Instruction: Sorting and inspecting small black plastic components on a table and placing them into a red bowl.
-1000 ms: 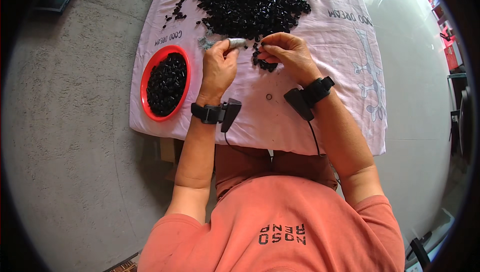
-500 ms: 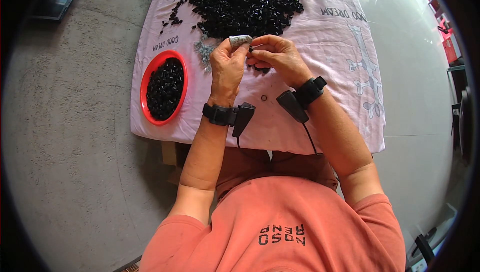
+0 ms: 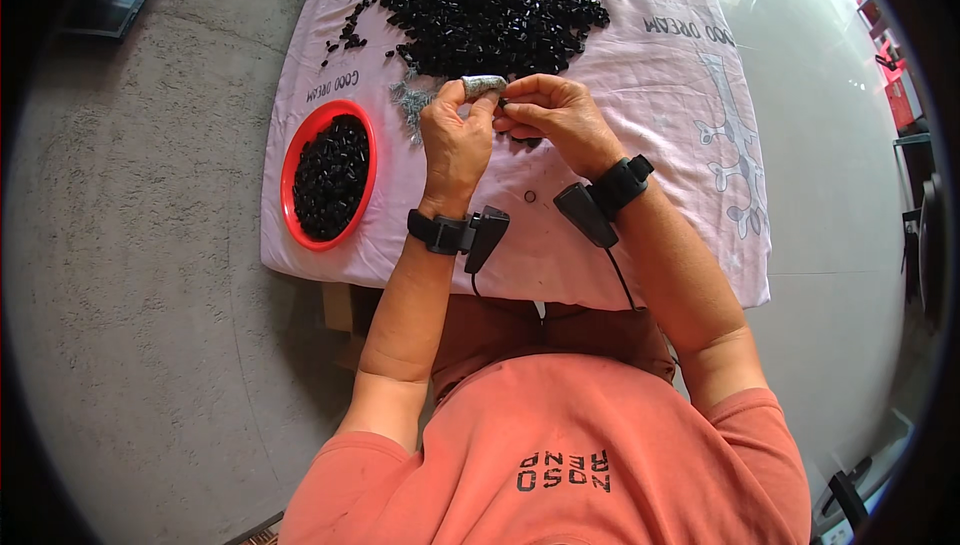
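My two hands meet over the middle of the table, just on the near side of a large pile of small glossy black pieces (image 3: pixel 480 10). Between their fingertips shows a small black piece (image 3: pixel 503 103), mostly covered by the fingers. My left hand (image 3: pixel 457 143) is closed in a pinch at it, the thumb pressed toward the forefinger, which wears a pale wrapping (image 3: pixel 484 85). From the other side my right hand (image 3: pixel 567 123) pinches the piece with thumb and forefinger. A few more black pieces (image 3: pixel 527 142) lie under the right hand.
A red bowl (image 3: pixel 371 180) filled with black pieces stands at the table's left edge. Beside my left hand lies a tuft of grey-green scraps (image 3: pixel 411 107). A small dark ring (image 3: pixel 531 197) rests on the pink cloth (image 3: pixel 660 145) between my wrists, where black strapped devices with cables sit.
Both hands stay in almost the same place, with slight finger movement. Less of the black piece shows between the fingers now.
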Tool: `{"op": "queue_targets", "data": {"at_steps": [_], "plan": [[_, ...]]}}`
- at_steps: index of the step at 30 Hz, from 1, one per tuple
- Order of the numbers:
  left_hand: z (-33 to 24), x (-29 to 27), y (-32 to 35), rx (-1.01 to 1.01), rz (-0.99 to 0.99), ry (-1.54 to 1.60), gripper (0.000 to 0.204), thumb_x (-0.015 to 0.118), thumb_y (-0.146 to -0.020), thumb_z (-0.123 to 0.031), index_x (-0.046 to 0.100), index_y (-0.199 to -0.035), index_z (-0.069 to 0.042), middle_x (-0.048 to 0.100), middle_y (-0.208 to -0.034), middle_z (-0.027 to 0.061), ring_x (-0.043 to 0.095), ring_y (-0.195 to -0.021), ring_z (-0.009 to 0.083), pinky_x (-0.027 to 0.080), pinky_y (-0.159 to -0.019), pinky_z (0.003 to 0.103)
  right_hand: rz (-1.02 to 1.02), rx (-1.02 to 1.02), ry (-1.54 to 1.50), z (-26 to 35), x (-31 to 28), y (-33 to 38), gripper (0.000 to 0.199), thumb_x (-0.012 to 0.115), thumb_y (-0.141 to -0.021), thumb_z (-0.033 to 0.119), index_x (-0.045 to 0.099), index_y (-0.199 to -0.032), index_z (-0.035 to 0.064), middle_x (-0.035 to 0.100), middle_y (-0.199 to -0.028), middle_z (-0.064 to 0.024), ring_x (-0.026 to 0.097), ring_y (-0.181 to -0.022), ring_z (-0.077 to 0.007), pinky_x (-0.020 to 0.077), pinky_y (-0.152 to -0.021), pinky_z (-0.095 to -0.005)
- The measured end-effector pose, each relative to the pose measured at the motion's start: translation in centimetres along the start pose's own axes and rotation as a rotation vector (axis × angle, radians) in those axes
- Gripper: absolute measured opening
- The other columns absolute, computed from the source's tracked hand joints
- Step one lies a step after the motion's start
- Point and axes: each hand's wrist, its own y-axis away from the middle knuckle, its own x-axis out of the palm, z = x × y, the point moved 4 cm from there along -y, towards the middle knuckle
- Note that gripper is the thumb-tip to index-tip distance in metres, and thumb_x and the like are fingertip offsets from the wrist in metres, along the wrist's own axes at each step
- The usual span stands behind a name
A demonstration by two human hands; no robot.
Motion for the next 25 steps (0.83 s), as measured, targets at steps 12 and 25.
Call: {"op": "queue_targets", "data": {"at_steps": [12, 25], "plan": [[-2.0, 0.4, 0.2, 0.332, -0.035, -0.317, 0.006, 0.069, -0.086, -0.005, 0.071, -0.09, -0.002, 0.066, -0.089, 0.009, 0.063, -0.082, 0.0286, 0.049, -0.073, 0.039, -0.042, 0.013, -0.056, -0.1, -0.4, 0.0, 0.019, 0.065, -0.096, 0.01, 0.067, -0.108, -0.0041, 0.073, -0.093, -0.0142, 0.073, -0.083, -0.0187, 0.0609, -0.068, -0.0276], [-2.7, 0.6, -0.3, 0.429, -0.022, -0.356, 0.006, 0.068, -0.086, -0.006, 0.07, -0.09, -0.002, 0.065, -0.09, 0.009, 0.062, -0.084, 0.0295, 0.048, -0.075, 0.04, -0.027, 0.008, -0.043, 0.5, -0.7, 0.1, 0.021, 0.067, -0.095, 0.013, 0.069, -0.109, -0.0023, 0.073, -0.095, -0.0114, 0.073, -0.084, -0.0175, 0.0598, -0.074, -0.0256]]}}
